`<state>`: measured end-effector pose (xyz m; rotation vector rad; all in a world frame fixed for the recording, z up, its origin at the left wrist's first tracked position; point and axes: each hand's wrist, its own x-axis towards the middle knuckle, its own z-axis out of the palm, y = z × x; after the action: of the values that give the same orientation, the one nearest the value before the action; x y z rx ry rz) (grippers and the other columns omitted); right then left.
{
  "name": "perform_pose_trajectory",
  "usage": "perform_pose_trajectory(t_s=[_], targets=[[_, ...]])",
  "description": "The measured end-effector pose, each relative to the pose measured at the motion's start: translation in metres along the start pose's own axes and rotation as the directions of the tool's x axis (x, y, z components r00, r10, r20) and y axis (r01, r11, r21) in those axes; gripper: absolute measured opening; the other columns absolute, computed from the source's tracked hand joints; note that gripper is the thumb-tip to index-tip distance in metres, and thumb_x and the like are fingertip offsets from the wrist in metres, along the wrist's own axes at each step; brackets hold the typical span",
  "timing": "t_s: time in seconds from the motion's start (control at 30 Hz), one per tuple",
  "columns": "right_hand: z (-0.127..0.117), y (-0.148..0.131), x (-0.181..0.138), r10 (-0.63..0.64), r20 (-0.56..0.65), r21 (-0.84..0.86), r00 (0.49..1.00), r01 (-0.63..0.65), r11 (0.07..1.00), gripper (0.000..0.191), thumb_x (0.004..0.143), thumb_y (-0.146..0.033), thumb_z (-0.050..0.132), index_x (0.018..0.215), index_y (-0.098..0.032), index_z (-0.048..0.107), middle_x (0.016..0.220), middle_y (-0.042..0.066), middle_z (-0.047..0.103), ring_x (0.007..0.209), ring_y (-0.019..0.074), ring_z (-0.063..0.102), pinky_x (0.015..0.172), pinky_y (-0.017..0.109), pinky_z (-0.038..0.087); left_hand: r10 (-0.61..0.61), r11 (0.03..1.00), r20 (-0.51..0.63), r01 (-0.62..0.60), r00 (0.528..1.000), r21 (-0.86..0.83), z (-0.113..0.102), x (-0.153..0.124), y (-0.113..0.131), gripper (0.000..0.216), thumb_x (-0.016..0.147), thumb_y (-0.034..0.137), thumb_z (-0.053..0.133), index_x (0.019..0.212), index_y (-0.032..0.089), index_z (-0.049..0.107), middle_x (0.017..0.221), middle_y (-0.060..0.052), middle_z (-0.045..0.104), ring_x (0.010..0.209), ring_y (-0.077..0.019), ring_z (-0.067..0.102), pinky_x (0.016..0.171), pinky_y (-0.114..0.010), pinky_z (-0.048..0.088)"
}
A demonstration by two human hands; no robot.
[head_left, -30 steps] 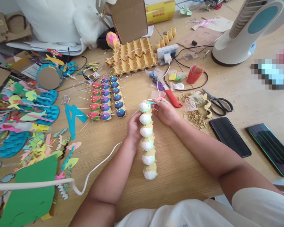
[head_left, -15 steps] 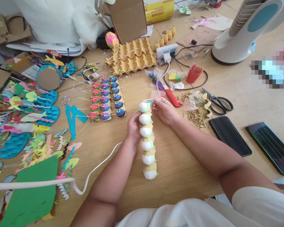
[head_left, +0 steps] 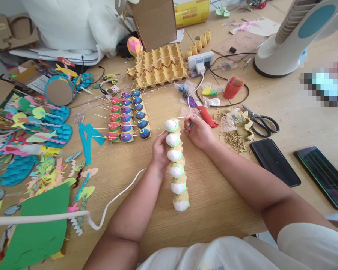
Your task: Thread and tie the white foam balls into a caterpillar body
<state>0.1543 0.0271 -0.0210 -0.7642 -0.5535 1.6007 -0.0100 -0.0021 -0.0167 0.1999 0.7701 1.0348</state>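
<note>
Tan moulded cardboard forms a narrow egg-carton strip [head_left: 178,163], seen at the centre of a wooden desk [head_left: 214,202] and running lengthwise away from the wearer. Six rounded bumps stand in a row along it, each capped in white, with pale green along the right side. The far end is held from the left by the left hand [head_left: 160,149], its grip closed on the strip's edge. Whether the near end is resting on the desk cannot be told.

Just right of the far end, a thin blue tool [head_left: 197,114] is pinched in the closed grip of the right hand [head_left: 198,130]; the strip is not touched by this hand. Beyond its knuckles a red packet [head_left: 207,116] is seen. Further right, black-handled scissors [head_left: 260,122] are laid near two dark phones, one black [head_left: 275,162] and one with a glossy screen [head_left: 323,176].

To the left of the strip, well apart, three decorated rows are set side by side: red [head_left: 114,120], purple [head_left: 125,117] and dark blue [head_left: 140,114], with thin sticks poking out. Behind them an egg tray [head_left: 160,67] is placed. At the near left, a green sheet [head_left: 36,232] is crossed by a white cable [head_left: 50,217].
</note>
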Motion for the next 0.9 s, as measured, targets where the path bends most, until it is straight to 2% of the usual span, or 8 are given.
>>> perform_pose_trajectory(t_s=[0.1, 0.2, 0.27, 0.37, 0.47, 0.67, 0.9], targets=[[0.004, 0.006, -0.004, -0.014, 0.043, -0.126, 0.999, 0.020, 0.992, 0.041, 0.074, -0.056, 0.094, 0.082, -0.024, 0.070, 0.068, -0.005, 0.046, 0.063, 0.0118, 0.035, 0.059, 0.030, 0.028, 0.014, 1.000, -0.010, -0.014, 1.000, 0.002, 0.004, -0.002, 0.001, 0.017, 0.105, 0.029, 0.065, 0.090, 0.027, 0.072, 0.067, 0.001, 0.073, 0.053, -0.0148, 0.066, 0.057, -0.029, 0.053], [0.007, 0.011, -0.007, -0.016, 0.070, -0.192, 0.997, 0.029, 0.981, 0.056, 0.063, -0.067, 0.102, 0.078, -0.022, 0.071, 0.068, -0.006, 0.051, 0.064, 0.0103, 0.038, 0.061, 0.029, 0.030, 0.025, 1.000, -0.035, -0.025, 0.999, -0.009, 0.008, -0.003, 0.002, 0.030, 0.108, 0.025, 0.057, 0.081, 0.025, 0.071, 0.068, -0.001, 0.074, 0.054, -0.0150, 0.065, 0.060, -0.030, 0.054], [0.007, 0.012, -0.009, -0.002, 0.086, -0.198, 0.996, 0.019, 0.980, 0.060, 0.057, -0.068, 0.104, 0.079, -0.022, 0.074, 0.070, -0.006, 0.056, 0.065, 0.0098, 0.041, 0.063, 0.028, 0.032, 0.039, 0.999, -0.056, -0.040, 0.998, -0.010, 0.008, -0.002, 0.001, 0.030, 0.108, 0.022, 0.057, 0.082, 0.026, 0.073, 0.072, -0.002, 0.078, 0.058, -0.0166, 0.069, 0.062, -0.031, 0.054], [0.006, 0.012, -0.010, 0.037, 0.116, -0.203, 0.993, -0.013, 0.979, 0.058, 0.057, -0.065, 0.106, 0.083, -0.022, 0.078, 0.075, -0.004, 0.065, 0.068, 0.0108, 0.047, 0.065, 0.028, 0.038, 0.087, 0.996, -0.076, -0.087, 0.993, -0.002, 0.008, 0.000, -0.001, 0.022, 0.104, 0.017, 0.063, 0.091, 0.029, 0.078, 0.080, -0.001, 0.083, 0.067, -0.0189, 0.075, 0.064, -0.030, 0.056], [0.004, 0.013, -0.010, 0.064, 0.146, -0.210, 0.987, -0.033, 0.977, 0.054, 0.059, -0.062, 0.107, 0.084, -0.022, 0.080, 0.075, -0.004, 0.068, 0.068, 0.0118, 0.052, 0.067, 0.028, 0.042, 0.101, 0.995, -0.051, -0.101, 0.994, 0.001, 0.008, 0.001, -0.003, 0.018, 0.102, 0.016, 0.067, 0.097, 0.029, 0.079, 0.082, 0.000, 0.084, 0.066, -0.0172, 0.075, 0.063, -0.028, 0.057], [0.003, 0.014, -0.008, -0.004, 0.144, -0.213, 0.990, 0.035, 0.976, 0.053, 0.058, -0.058, 0.109, 0.086, -0.022, 0.081, 0.086, -0.002, 0.078, 0.084, 0.0148, 0.066, 0.083, 0.029, 0.054, 0.097, 0.995, -0.024, -0.097, 0.995, 0.003, 0.010, 0.000, -0.002, 0.019, 0.103, 0.016, 0.065, 0.088, 0.024, 0.075, 0.080, -0.001, 0.082, 0.060, -0.0141, 0.072, 0.058, -0.025, 0.057], [-0.003, 0.014, -0.003, -0.033, 0.174, -0.283, 0.984, 0.083, 0.956, 0.050, 0.060, -0.055, 0.109, 0.087, -0.021, 0.083, 0.086, -0.002, 0.079, 0.084, 0.0142, 0.066, 0.083, 0.027, 0.053, 0.096, 0.995, -0.013, -0.096, 0.995, 0.025, 0.005, 0.003, -0.004, 0.012, 0.099, 0.020, 0.073, 0.088, 0.025, 0.076, 0.074, -0.001, 0.079, 0.055, -0.0169, 0.069, 0.050, -0.028, 0.052]])
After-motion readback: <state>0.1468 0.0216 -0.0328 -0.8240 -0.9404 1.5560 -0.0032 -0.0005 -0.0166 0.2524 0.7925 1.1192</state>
